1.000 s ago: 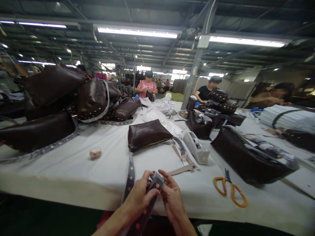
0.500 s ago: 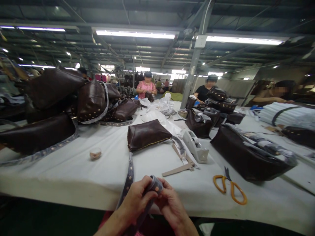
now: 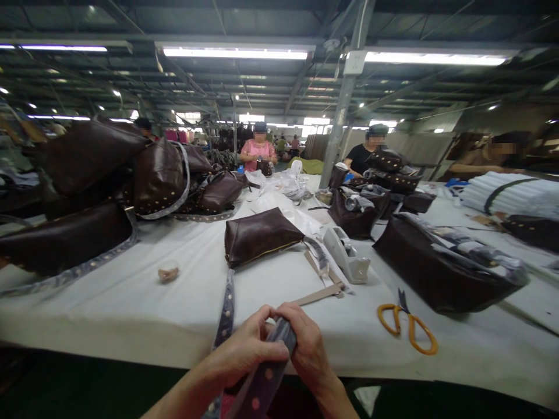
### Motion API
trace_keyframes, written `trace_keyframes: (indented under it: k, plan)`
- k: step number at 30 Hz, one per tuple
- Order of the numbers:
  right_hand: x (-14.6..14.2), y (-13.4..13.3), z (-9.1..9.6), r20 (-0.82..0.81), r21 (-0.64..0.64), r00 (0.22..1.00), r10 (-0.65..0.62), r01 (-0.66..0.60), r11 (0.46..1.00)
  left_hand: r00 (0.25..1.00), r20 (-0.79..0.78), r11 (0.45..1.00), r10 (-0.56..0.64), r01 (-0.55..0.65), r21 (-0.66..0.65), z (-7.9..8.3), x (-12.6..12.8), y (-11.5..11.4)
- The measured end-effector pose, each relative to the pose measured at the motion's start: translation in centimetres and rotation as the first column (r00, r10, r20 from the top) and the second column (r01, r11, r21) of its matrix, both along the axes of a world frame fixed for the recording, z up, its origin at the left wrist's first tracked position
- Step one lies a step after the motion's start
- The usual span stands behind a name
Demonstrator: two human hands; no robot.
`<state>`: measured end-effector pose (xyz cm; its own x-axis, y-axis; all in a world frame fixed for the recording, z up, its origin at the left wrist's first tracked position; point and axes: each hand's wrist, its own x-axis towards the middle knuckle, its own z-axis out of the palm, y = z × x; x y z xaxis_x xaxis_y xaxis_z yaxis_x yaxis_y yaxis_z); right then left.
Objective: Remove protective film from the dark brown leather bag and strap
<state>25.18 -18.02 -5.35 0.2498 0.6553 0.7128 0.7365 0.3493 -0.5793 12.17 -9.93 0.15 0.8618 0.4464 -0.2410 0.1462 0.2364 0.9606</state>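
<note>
A dark, studded bag strap (image 3: 263, 381) in clear plastic film is coiled at its upper end between my hands, over the front edge of the table. My left hand (image 3: 247, 346) is closed on the strap, its thumb lying across the coil. From the other side my right hand (image 3: 308, 340) wraps its fingers round the same coil. The strap's other stretch runs up beyond my left wrist to a dark brown leather bag (image 3: 262, 235) lying on its side. My palms hide part of the coil.
Orange-handled scissors (image 3: 409, 326) and a grey tape dispenser (image 3: 347, 256) lie on the right, near brown paper strips (image 3: 318, 295). Brown bags (image 3: 159, 177) are piled at left; another large bag (image 3: 437, 270) lies at right. A pillar (image 3: 338, 128) rises behind; co-workers sit across the table.
My hands have turned the coiled strap end, and its edge now faces up. The right hand has come up over it, and more studded strap shows below my left hand.
</note>
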Motion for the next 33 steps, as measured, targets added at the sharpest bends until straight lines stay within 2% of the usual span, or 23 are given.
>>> trace_keyframes:
  k: [2, 5, 10, 13, 15, 17, 22, 23, 24, 25, 26, 27, 28, 29, 30, 31, 32, 33]
  plan:
    - [-0.3, 0.1, -0.8, -0.269, -0.106, 0.963, -0.037, 0.009, 0.994, 1.0, 0.008, 0.999, -0.02, 0.021, -0.028, -0.2, -0.2, -0.7]
    - [-0.7, 0.0, -1.4, -0.547, -0.205, 0.834, -0.075, -0.046, 0.978, 0.999, 0.019, 1.0, -0.026, 0.026, -0.001, -0.2, -0.5, -1.2]
    - [-1.0, -0.4, -1.1, -0.732, -0.2, 0.681, -0.026, -0.178, 0.963, 0.998, -0.006, 0.997, -0.055, 0.055, 0.047, 0.3, -1.2, -0.4]
    - [-1.3, -0.5, -1.0, -0.797, -0.181, 0.604, 0.003, -0.244, 0.953, 0.997, 0.055, 0.998, -0.058, 0.057, 0.024, -0.3, -1.4, -0.1]
    - [-1.7, -0.2, -1.1, -0.866, -0.131, 0.499, 0.008, -0.243, 0.961, 0.995, 0.096, 0.999, -0.038, 0.038, -0.004, -1.3, -1.3, -0.3]
    - [-2.3, 0.3, -1.4, -0.932, -0.079, 0.362, 0.008, -0.224, 0.971, 0.993, 0.117, 1.0, 0.003, -0.002, -0.004, -2.5, -1.1, -0.6]
    - [-3.9, 1.2, -1.9, -1.0, -0.008, -0.018, -0.014, -0.26, 0.966, 0.991, 0.111, 0.984, 0.069, -0.085, 0.155, -4.1, -0.9, -1.0]
    - [-4.1, 1.2, -1.9, -0.998, -0.004, -0.066, -0.023, -0.275, 0.961, 0.991, 0.106, 0.978, 0.076, -0.095, 0.187, -4.2, -1.0, -1.0]
    - [-4.1, 1.1, -2.0, -0.996, -0.009, -0.078, -0.034, -0.296, 0.955, 0.991, 0.1, 0.971, 0.089, -0.108, 0.212, -4.2, -1.1, -0.9]
    - [-4.0, 1.0, -2.0, -0.998, -0.028, -0.036, -0.042, -0.318, 0.948, 0.99, 0.094, 0.966, 0.105, -0.124, 0.227, -4.1, -1.2, -0.8]
    - [-3.7, 0.8, -1.9, -0.996, -0.06, 0.076, -0.036, -0.332, 0.941, 0.989, 0.081, 0.963, 0.123, -0.139, 0.231, -4.0, -1.3, -0.7]
    - [-3.2, 0.6, -1.8, -0.965, -0.099, 0.262, -0.011, -0.325, 0.941, 0.989, 0.061, 0.963, 0.138, -0.148, 0.223, -3.9, -1.4, -0.6]
    - [-2.6, 0.4, -1.6, -0.864, -0.136, 0.502, 0.033, -0.296, 0.945, 0.988, 0.037, 0.966, 0.148, -0.153, 0.209, -3.6, -1.5, -0.5]
    - [-1.8, 0.3, -1.4, -0.665, -0.158, 0.742, 0.09, -0.258, 0.953, 0.988, 0.018, 0.969, 0.151, -0.152, 0.196, -3.4, -1.6, -0.4]
    - [-1.0, 0.2, -1.1, -0.389, -0.156, 0.91, 0.14, -0.215, 0.964, 0.989, 0.005, 0.972, 0.145, -0.144, 0.184, -3.0, -1.6, -0.4]
    - [-0.3, 0.2, -0.8, -0.109, -0.131, 0.98, 0.166, -0.179, 0.975, 0.991, -0.005, 0.977, 0.13, -0.128, 0.171, -2.6, -1.5, -0.4]
    - [0.3, 0.2, -0.5, 0.11, -0.094, 0.979, 0.169, -0.159, 0.983, 0.993, -0.011, 0.981, 0.117, -0.113, 0.156, -2.2, -1.4, -0.4]
    - [0.7, 0.2, -0.2, 0.237, -0.057, 0.959, 0.156, -0.147, 0.988, 0.994, -0.01, 0.985, 0.107, -0.105, 0.135, -1.8, -1.2, -0.5]
